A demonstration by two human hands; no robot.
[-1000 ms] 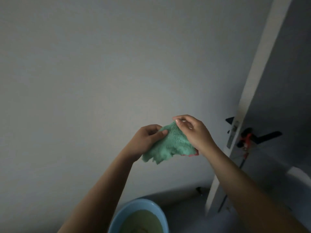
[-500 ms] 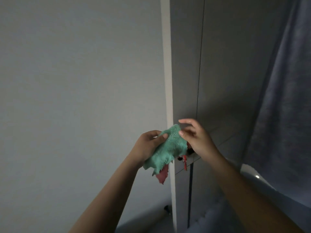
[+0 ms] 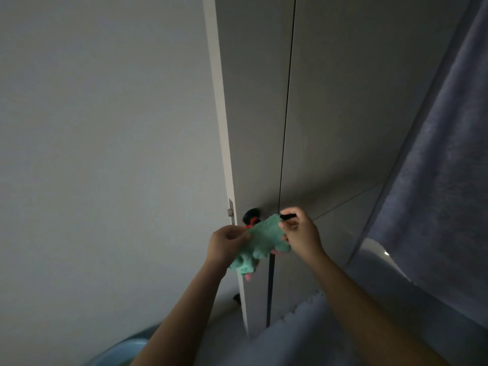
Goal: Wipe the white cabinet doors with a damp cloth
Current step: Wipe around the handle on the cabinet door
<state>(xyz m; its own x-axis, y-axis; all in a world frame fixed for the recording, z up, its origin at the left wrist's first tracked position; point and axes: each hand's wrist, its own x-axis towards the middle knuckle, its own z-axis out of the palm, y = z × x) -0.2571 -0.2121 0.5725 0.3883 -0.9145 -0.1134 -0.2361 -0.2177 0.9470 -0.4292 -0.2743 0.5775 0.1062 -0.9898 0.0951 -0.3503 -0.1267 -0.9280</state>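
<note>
Between two hands point(image 3: 264, 240), one cloth point(image 3: 260, 241)

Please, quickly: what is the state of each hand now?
Left hand: closed, pinching the green cloth.
Right hand: closed, fingers pinching the same cloth's other end.

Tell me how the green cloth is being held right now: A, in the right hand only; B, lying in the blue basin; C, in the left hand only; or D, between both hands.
D: the left hand pinches one end of the green cloth and the right hand grips the other, stretching it in front of the cabinet doors.
</note>
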